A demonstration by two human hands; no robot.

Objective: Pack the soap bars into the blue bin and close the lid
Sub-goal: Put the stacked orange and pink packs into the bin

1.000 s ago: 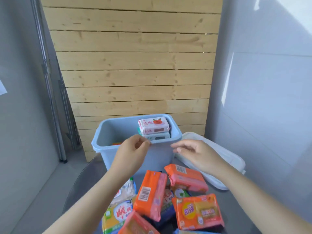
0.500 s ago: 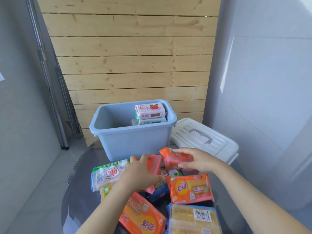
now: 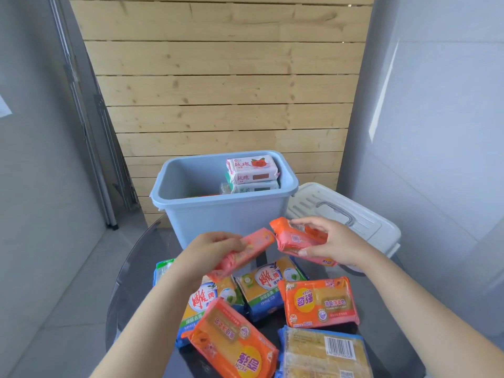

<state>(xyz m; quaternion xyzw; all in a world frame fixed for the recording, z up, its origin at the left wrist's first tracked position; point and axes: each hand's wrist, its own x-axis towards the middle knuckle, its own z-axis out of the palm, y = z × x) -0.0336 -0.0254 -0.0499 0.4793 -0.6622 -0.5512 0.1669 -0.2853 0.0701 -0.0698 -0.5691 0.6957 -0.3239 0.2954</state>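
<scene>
Pink-wrapped soap bars have come up off the pile since half a second ago: the left hand (image 3: 210, 248) now pinches one bar (image 3: 245, 251), the right hand (image 3: 331, 242) grips another (image 3: 300, 240), both raised just before the blue bin (image 3: 218, 214). That bin, beyond the hands, holds what looks like a few bars already; its white lid (image 3: 362, 214) lies off behind the right hand, so loading comes next.
</scene>
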